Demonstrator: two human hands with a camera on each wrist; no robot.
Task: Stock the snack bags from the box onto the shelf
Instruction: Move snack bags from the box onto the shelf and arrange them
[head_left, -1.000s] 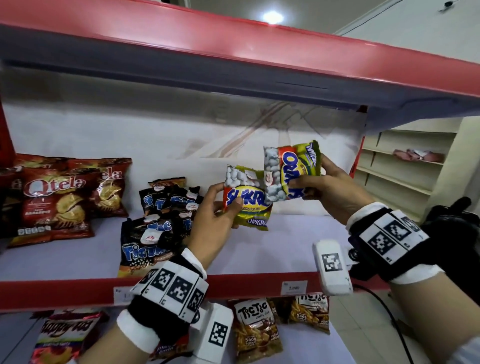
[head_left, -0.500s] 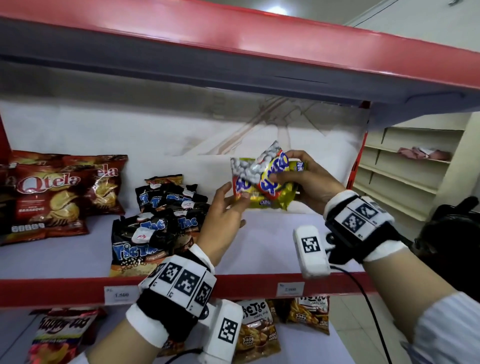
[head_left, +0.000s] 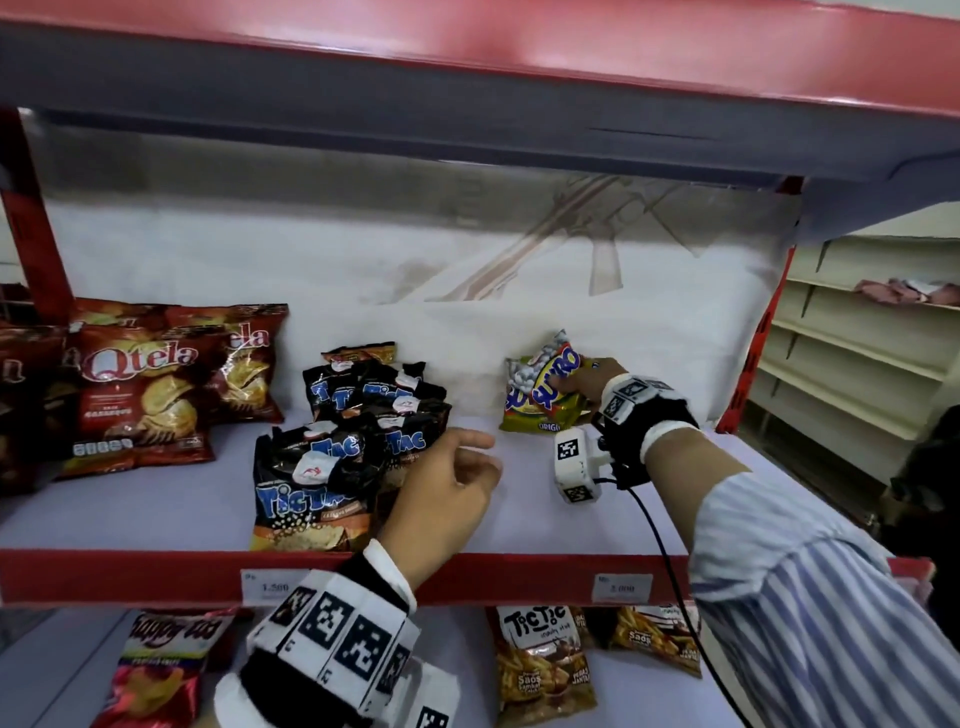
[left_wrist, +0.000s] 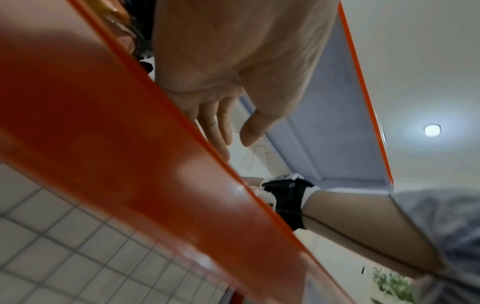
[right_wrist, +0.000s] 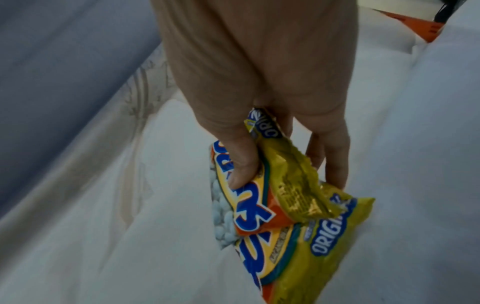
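Observation:
Two yellow Sukro peanut bags (head_left: 540, 387) (right_wrist: 283, 205) stand together at the back right of the white shelf (head_left: 545, 509), their lower edges on it. My right hand (head_left: 589, 379) (right_wrist: 275, 164) grips both, thumb across the front bag and fingers behind. My left hand (head_left: 457, 467) (left_wrist: 226, 127) hovers empty over the shelf's front middle, fingers relaxed, just right of the black Tic Tac bags (head_left: 322, 467). The box is out of sight.
Red Qtela bags (head_left: 150, 384) stand at the shelf's left. The red front rail (head_left: 130, 577) carries price tags, and an upper shelf (head_left: 467, 78) hangs overhead. More snack bags (head_left: 540, 670) lie on the lower shelf. A cable (head_left: 670, 571) trails from my right wrist.
My left hand let go of its Sukro bag and drew back towards the shelf front. My right hand now holds both bags and has lowered them onto the back of the shelf.

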